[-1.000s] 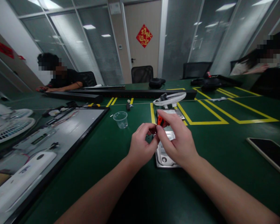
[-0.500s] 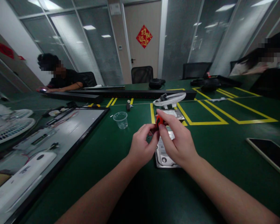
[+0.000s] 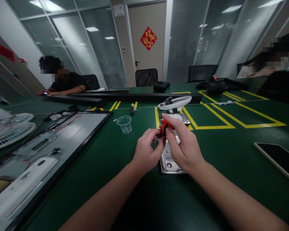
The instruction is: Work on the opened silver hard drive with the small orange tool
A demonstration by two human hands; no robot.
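Both of my hands meet over a silver hard drive (image 3: pixel 169 155) lying flat on the green table. My right hand (image 3: pixel 184 144) is closed on a red-and-black screwdriver (image 3: pixel 165 126), with thumb and fingers around its handle. At the lower end of the screwdriver, my left hand (image 3: pixel 146 149) is closed in a pinch, and its fingertips touch my right ones. The tip is hidden by my fingers, so I cannot tell whether it touches the drive. Just beyond my hands lies a second hard drive (image 3: pixel 183 118), partly covered by my right fingers.
A clear plastic cup (image 3: pixel 124 124) stands left of my hands. An opened flat panel (image 3: pixel 86 128) with wires and a white case (image 3: pixel 24 187) fills the left side. Behind are a white fan grille (image 3: pixel 177 102) and long black bar (image 3: pixel 139 96). A phone-like device (image 3: pixel 279 160) lies right.
My right fingers have shifted slightly around the screwdriver, and its handle has turned or tilted a little. My left hand has moved very slightly to the right. The hard drives stay in place.
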